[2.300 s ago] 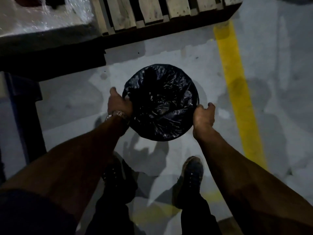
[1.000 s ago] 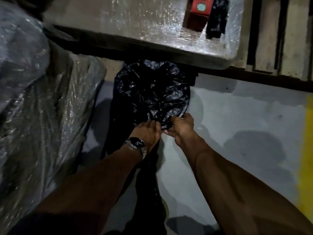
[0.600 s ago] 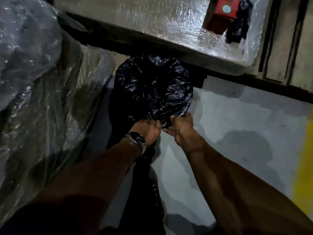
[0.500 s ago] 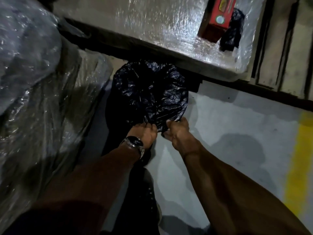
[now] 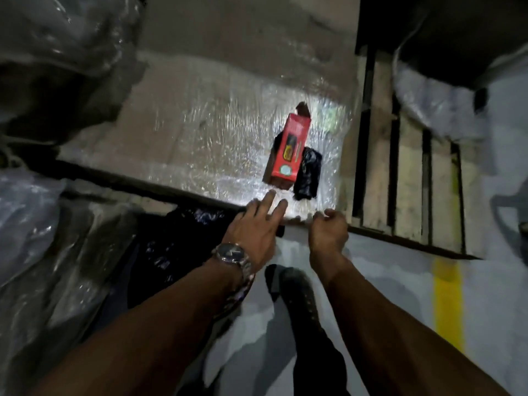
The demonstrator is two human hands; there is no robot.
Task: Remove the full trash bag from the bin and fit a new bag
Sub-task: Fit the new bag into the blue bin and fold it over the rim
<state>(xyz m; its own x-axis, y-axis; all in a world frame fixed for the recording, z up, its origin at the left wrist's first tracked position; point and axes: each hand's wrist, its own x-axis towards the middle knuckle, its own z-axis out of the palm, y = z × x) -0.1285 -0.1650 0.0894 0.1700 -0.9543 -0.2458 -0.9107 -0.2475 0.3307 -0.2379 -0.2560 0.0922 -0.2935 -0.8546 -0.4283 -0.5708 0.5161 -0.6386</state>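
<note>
Big wrapped pallet load (image 5: 200, 132) w/ shiny stretch film fills upper centre; wooden pallet (image 5: 405, 178) to its right, more film-wrapped bulk (image 5: 51, 224) on the left, grey floor w/ yellow line (image 5: 448, 304) lower right. Bin w/ black bag (image 5: 171, 241) sits low left-centre, tucked under the load's edge, partly hidden by the left forearm. On top of the load: red box (image 5: 288, 150) standing on end, and just beside it on the right a dark roll of bags (image 5: 307, 174), prob the new bags, long axis running away from the person. Left hand (image 5: 254, 227) is splayed, fingers spread, holding nothing, tips at the load's near edge just short of the box. Right hand (image 5: 328, 230) loosely curled, nothing seen in it; can't tell if it pinches film. Roll lies up and between both hands, slightly nearer the right; a short fwd reach should do, I'd judge.
</note>
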